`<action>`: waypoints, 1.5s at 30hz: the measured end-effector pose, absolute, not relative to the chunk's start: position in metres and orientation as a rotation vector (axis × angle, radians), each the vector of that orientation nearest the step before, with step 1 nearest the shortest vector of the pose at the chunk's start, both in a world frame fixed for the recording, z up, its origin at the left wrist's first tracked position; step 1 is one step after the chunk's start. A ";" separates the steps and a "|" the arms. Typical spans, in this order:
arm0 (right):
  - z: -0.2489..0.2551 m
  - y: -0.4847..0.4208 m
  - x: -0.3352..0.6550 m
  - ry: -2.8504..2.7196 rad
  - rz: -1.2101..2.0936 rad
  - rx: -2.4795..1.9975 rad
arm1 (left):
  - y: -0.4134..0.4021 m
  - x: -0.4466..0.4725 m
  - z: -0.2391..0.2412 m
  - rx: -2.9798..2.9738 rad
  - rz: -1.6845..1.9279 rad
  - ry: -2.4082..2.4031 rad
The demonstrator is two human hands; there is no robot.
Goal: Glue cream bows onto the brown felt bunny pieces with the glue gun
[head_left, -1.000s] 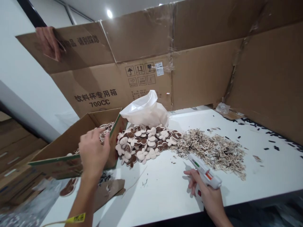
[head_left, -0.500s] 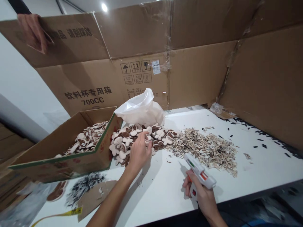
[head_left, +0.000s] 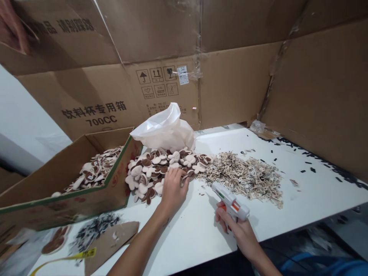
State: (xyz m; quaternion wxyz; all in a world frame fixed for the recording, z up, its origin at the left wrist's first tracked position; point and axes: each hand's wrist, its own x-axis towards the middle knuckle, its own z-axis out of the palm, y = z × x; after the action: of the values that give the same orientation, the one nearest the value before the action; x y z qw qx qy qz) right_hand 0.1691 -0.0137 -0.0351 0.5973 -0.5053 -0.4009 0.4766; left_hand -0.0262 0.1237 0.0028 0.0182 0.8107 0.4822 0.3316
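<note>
My left hand (head_left: 174, 188) is at the front edge of a heap of rabbit-head-shaped plush patches (head_left: 149, 170), cream on one side and brown on the other. Its fingers curl downward; a brown patch shows beside the thumb, but what is under the fingers is hidden. In my right hand (head_left: 234, 226) is a white glue gun (head_left: 231, 201) with an orange trigger, my fingers wrapped round its handle. Its nozzle points up and left, just in front of a pile of small cream-coloured loops or clips (head_left: 247, 174).
An open carton (head_left: 115, 188) of similar patches stands left, a white plastic bag (head_left: 166, 130) behind the heap. Tall cardboard (head_left: 235, 84) walls the back and right. Black bits (head_left: 313, 168), a cardboard scrap (head_left: 115, 245) and yellow tape (head_left: 63, 260) lie about. Another person's hand (head_left: 13, 28) grips the cardboard.
The view has shifted slightly, so the scene sits further left. My left hand has drawn back a little toward me from the heap. The glue gun stays in my right hand.
</note>
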 end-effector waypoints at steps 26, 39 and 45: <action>-0.025 -0.014 0.172 -0.922 1.182 -1.157 | 0.099 -0.003 0.007 1.433 1.044 0.998; -0.034 -0.013 0.173 -0.978 1.203 -1.199 | 0.092 0.004 0.006 1.313 1.064 0.993; -0.033 -0.014 0.174 -0.990 1.240 -1.229 | 0.092 0.003 -0.004 1.262 1.062 0.917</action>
State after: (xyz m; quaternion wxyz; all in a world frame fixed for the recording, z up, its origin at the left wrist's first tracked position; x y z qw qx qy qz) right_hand 0.1736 -0.0138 -0.0333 0.5374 -0.5165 -0.4158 0.5211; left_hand 0.0034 0.0919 -0.0036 0.5868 0.5414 0.3935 0.4558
